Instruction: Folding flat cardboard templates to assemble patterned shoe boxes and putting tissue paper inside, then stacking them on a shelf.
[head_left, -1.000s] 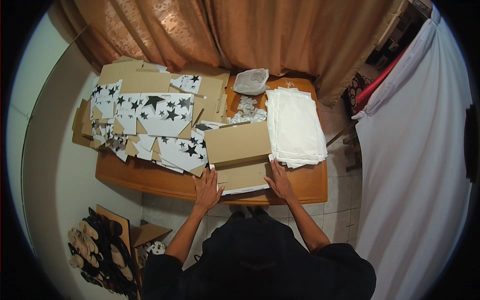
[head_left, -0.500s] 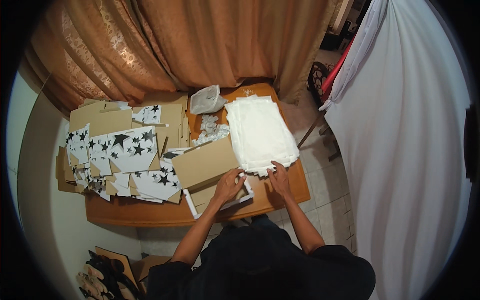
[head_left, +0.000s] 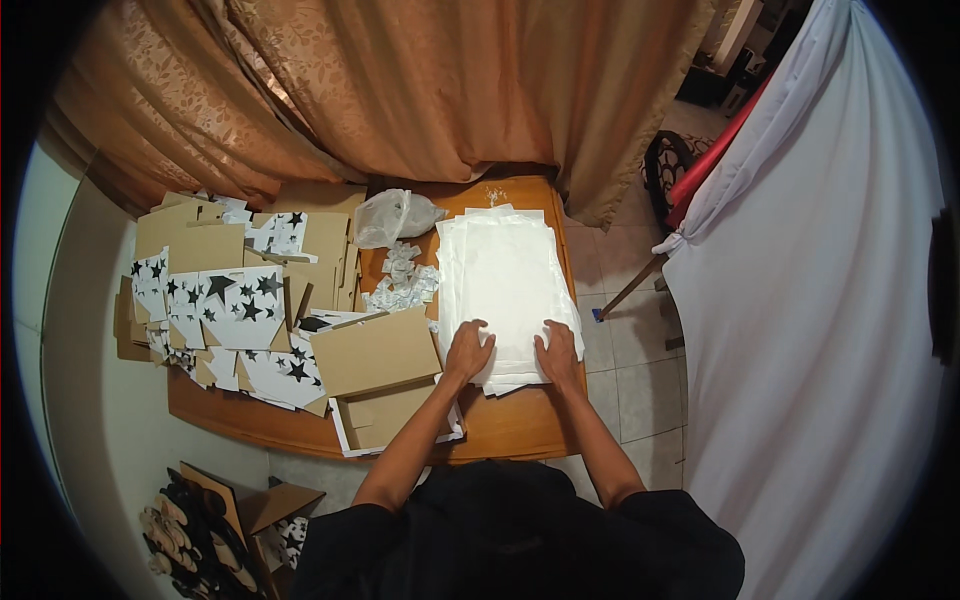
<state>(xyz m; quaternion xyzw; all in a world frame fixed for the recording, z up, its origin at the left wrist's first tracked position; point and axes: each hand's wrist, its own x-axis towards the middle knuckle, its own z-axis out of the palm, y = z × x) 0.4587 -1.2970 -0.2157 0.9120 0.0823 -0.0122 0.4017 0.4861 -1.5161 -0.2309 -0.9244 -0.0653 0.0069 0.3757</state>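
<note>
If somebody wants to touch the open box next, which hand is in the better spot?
Probably the left hand: it's over the white sheets, on the side nearer the open box. The right hand is farther away, near the sheets' right edge.

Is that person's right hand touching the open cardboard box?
Apart. The head view shows the right hand over the white sheets, with tabletop visible between it and the open cardboard box.

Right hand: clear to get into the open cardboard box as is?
Probably not straight across: the left hand and left forearm lie between the right hand and the open cardboard box, the forearm crossing its right end.
</note>
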